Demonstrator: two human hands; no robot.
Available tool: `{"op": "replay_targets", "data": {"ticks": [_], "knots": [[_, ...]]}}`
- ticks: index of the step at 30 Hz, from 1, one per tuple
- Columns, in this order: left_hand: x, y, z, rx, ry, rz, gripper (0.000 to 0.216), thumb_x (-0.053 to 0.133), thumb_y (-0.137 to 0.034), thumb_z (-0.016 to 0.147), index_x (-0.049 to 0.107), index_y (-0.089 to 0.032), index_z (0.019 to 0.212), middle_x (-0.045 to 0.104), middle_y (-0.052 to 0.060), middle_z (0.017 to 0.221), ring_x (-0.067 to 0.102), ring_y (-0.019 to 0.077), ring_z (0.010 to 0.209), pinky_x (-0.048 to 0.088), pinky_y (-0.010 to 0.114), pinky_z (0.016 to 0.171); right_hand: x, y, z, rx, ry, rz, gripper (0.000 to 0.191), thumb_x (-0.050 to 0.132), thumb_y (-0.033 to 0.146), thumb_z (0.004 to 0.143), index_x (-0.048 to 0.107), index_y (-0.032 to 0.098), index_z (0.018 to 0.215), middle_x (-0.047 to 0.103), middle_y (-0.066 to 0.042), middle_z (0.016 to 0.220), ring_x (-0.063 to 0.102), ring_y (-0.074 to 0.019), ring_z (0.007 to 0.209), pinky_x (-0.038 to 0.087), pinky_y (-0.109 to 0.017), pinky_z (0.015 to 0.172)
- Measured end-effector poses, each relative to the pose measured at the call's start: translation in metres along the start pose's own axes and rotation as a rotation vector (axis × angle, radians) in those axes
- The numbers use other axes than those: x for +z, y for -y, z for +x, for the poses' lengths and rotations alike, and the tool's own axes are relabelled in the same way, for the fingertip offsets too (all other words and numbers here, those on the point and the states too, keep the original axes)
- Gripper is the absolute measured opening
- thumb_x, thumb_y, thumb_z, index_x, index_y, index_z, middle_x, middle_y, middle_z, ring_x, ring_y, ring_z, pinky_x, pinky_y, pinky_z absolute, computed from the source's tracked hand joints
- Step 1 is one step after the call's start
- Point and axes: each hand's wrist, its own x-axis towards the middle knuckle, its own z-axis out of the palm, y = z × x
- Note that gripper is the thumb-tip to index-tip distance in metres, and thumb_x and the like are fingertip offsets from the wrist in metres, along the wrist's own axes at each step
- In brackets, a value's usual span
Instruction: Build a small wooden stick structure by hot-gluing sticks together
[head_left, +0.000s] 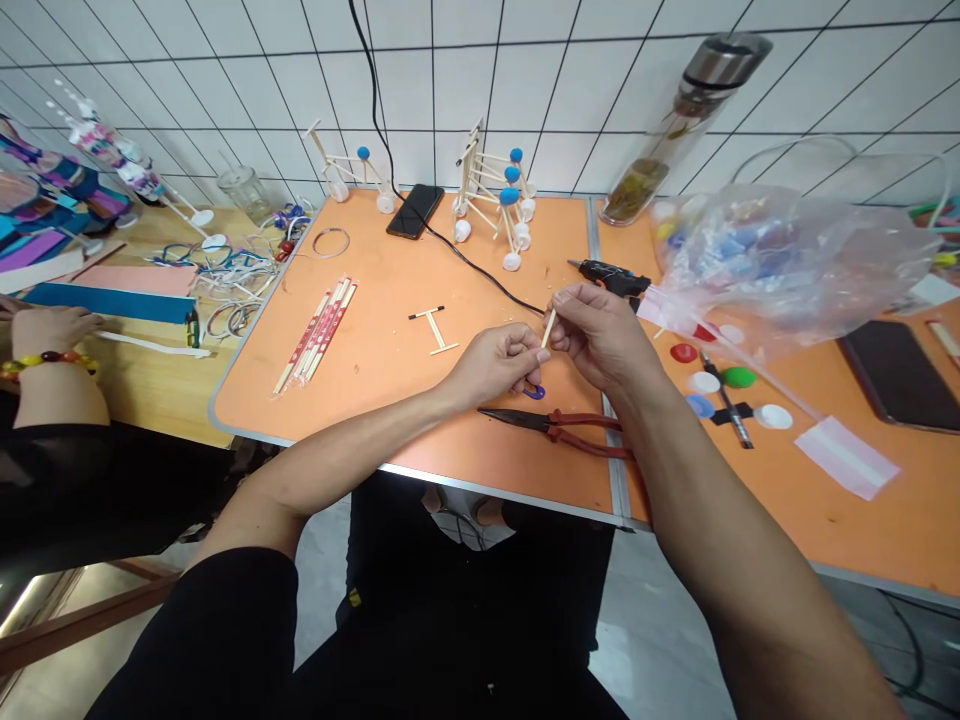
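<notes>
Both hands meet over the orange table, near its front edge. The left hand is curled, pinching the lower end of a short wooden stick. The right hand pinches its upper part. From the hands, red-handled pliers lie at 6 o'clock, a black glue gun at 1 o'clock and a T-shaped stick piece at 9 o'clock.
</notes>
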Motion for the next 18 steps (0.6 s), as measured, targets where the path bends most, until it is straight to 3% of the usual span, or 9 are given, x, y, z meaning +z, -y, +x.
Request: {"op": "replay_targets", "data": {"ticks": [6, 13, 18], "knots": [[-0.0008, 0.0007, 0.0019, -0.066, 0.033, -0.123, 0.023, 0.085, -0.021, 0.105, 0.062, -0.019, 0.105, 0.081, -0.003, 0.078, 0.069, 0.0078, 0.053, 0.054, 0.02, 0.057, 0.0022, -0.002, -0.0015, -0.038, 0.008, -0.042, 0.052, 0.103, 0.063, 0.074, 0.067, 0.025, 0.079, 0.064, 0.002, 0.062, 0.055, -0.012, 0.054, 0.046, -0.024, 0.051], [-0.0039, -0.0007, 0.0015, -0.018, -0.009, -0.078, 0.018, 0.072, -0.009, 0.109, 0.061, -0.018, 0.098, 0.081, -0.002, 0.076, 0.065, 0.007, 0.05, 0.053, 0.021, 0.054, 0.0011, -0.003, -0.0025, -0.148, 0.009, -0.213, 0.057, 0.092, 0.077, 0.088, 0.07, 0.025, 0.077, 0.069, -0.003, 0.066, 0.059, -0.015, 0.058, 0.05, -0.029, 0.057], [-0.0075, -0.0046, 0.0033, -0.004, -0.076, -0.009, 0.019, 0.071, -0.014, 0.11, 0.061, -0.019, 0.095, 0.08, -0.001, 0.074, 0.059, 0.0065, 0.047, 0.05, 0.021, 0.053, 0.0014, -0.0059, -0.0015, -0.205, -0.036, -0.273, 0.049, 0.088, 0.07, 0.096, 0.074, 0.026, 0.081, 0.07, -0.003, 0.067, 0.062, -0.0167, 0.059, 0.052, -0.03, 0.057]]}}
